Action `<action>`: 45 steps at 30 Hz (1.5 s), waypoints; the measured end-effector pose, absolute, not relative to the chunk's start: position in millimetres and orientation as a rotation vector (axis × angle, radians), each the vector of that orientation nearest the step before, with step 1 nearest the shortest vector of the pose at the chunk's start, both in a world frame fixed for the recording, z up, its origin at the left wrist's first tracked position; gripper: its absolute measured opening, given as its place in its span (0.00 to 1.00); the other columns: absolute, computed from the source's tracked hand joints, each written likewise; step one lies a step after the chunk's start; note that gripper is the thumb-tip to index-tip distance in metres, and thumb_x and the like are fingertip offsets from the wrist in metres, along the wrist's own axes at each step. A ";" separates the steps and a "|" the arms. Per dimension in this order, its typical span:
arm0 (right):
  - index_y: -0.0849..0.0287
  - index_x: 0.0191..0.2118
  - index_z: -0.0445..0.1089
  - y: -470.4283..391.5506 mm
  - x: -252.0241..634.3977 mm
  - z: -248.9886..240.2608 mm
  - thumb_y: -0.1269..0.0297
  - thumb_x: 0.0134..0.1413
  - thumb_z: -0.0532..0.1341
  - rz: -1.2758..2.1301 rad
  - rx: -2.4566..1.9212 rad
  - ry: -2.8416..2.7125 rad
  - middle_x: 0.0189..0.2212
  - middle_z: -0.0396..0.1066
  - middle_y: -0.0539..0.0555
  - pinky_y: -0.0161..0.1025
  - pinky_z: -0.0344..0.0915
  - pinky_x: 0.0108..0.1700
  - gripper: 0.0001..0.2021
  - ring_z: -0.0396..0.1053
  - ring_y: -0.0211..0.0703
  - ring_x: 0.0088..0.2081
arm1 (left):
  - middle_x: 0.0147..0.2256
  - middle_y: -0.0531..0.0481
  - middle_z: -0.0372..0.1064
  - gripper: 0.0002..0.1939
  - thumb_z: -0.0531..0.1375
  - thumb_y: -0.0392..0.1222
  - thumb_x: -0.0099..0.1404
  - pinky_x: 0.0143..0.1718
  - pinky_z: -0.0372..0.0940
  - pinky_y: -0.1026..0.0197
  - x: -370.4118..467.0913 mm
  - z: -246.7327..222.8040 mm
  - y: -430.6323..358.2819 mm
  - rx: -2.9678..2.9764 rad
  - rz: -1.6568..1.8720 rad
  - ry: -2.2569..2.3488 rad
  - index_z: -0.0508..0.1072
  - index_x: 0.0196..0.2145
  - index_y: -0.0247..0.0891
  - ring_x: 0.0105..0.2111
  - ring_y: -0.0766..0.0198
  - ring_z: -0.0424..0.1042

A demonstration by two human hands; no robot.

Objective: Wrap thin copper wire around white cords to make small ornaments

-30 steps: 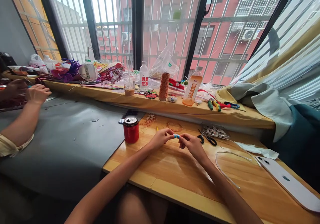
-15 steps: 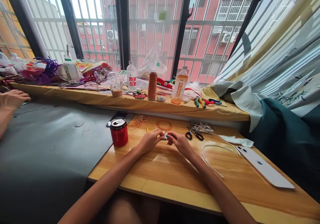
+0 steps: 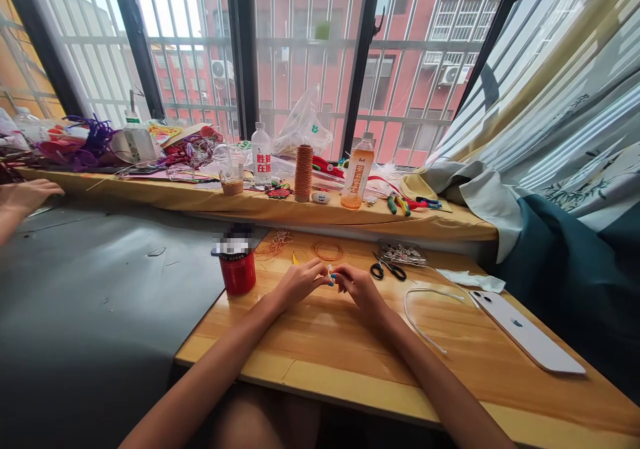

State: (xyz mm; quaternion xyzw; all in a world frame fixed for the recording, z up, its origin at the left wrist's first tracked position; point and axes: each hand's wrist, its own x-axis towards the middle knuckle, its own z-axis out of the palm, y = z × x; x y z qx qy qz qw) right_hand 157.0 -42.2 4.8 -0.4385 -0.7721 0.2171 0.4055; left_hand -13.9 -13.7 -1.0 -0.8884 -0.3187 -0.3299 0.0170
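Over the middle of the wooden table (image 3: 320,342), my left hand (image 3: 301,282) and my right hand (image 3: 359,285) meet fingertip to fingertip. Both are closed in a pinch around a tiny whitish piece (image 3: 330,271), too small to name. Just beyond the fingers lies a coil of thin copper-coloured wire (image 3: 327,251). Loose orange strands (image 3: 276,242) and a small yellow item (image 3: 295,259) are near my left hand. Black-handled scissors (image 3: 387,269) rest to the right of my right hand, in front of a clear box of small pieces (image 3: 403,252).
A red can (image 3: 239,274) stands on the left. To the right lie a white cord (image 3: 425,292), a tissue (image 3: 473,279) and a white phone (image 3: 527,332). Bottles, a thread spool (image 3: 303,174) and pliers (image 3: 399,204) line the ledge. Another person's hand (image 3: 30,197) is at far left.
My hands stay together in nearly the same place, with only slight finger movement. The other person's hand at far left has shifted a little. The view has moved slightly.
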 end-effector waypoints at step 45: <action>0.61 0.37 0.66 -40.8 150.2 -1.6 0.70 0.54 0.48 -0.034 -1.198 -2.229 0.32 0.70 0.58 0.39 0.62 0.36 0.11 0.67 0.43 0.33 | 0.28 0.49 0.62 0.13 0.43 0.40 0.63 0.28 0.62 0.65 -13.5 -5.5 -10.7 -2.588 -0.881 -0.953 0.63 0.28 0.34 0.28 0.68 0.63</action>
